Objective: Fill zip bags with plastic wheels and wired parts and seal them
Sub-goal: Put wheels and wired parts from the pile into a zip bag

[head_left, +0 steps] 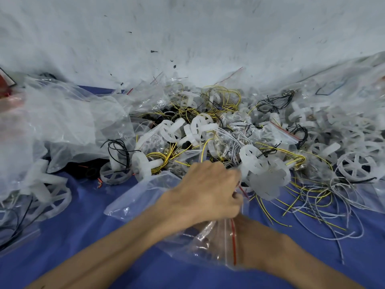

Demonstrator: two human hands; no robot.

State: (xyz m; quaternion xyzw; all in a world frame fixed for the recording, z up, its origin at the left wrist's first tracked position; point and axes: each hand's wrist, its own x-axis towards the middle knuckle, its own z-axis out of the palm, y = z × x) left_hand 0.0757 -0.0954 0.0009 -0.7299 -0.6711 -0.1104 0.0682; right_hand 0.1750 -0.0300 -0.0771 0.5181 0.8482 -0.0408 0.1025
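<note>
While our left hand (205, 190) pinches the zip bag (210, 243) mouth, fingers curled shut, our right hand (248, 236) sits behind the plastic (grip unclear). White wheel (264, 180) at 2 o'clock, parts pile (208, 130) at 12.

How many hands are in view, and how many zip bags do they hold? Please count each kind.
Hands: 2, the left hand and the right hand, which is partly behind the bag.
Zip bags held: 1, the zip bag with a red strip.
Total: 3

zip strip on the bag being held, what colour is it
Red, on the clear zip bag; clearest in the head view.
</note>
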